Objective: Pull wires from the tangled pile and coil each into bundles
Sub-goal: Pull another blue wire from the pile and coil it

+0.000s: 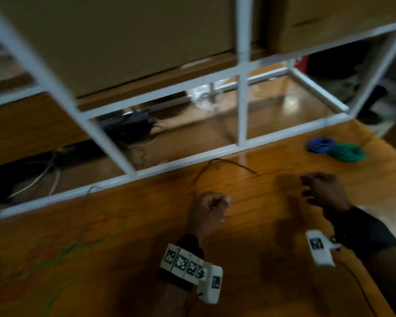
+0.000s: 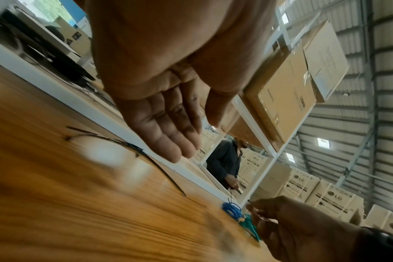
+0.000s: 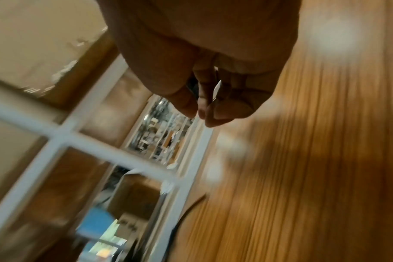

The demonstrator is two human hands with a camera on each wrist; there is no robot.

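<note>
A thin black wire lies loose on the wooden table, just in front of the white frame; it also shows in the left wrist view and the right wrist view. My left hand hovers close behind it, fingers relaxed and holding nothing. My right hand hangs to the right of the wire's end, fingers curled toward the thumb, with nothing visible in them. A loose green wire trails over the table's left side. All views are blurred.
A coiled blue bundle and a coiled green bundle lie together at the table's far right. A white metal shelf frame borders the table's far edge, with cardboard boxes on it. Another person stands beyond the frame.
</note>
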